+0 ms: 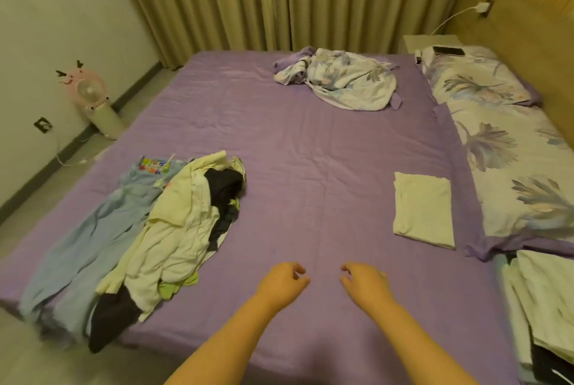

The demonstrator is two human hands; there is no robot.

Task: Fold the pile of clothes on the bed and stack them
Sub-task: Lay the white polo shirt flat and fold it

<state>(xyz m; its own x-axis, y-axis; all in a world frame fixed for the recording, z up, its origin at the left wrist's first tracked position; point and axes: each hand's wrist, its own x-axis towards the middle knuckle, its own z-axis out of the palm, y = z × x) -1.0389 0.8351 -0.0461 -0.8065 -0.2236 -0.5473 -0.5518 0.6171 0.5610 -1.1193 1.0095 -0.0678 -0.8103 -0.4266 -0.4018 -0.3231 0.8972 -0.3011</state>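
Note:
A loose pile of clothes [174, 229] lies at the left of the purple bed [310, 142]: pale yellow and white garments over dark ones, with light blue trousers [84, 248] spread beside it. One folded pale yellow garment [424, 209] lies flat at the right. My left hand [281, 285] and my right hand [365, 283] hover side by side over the bare sheet near the front edge. Both hold nothing, with fingers loosely curled. Each hand is well apart from the pile and from the folded piece.
A crumpled floral cloth [341, 80] sits at the far side of the bed. A floral pillow and quilt [503, 148] run along the right edge, with a phone [448, 50] on top. More clothes [543, 307] lie at the bottom right. A small fan [93, 99] stands on the floor at the left.

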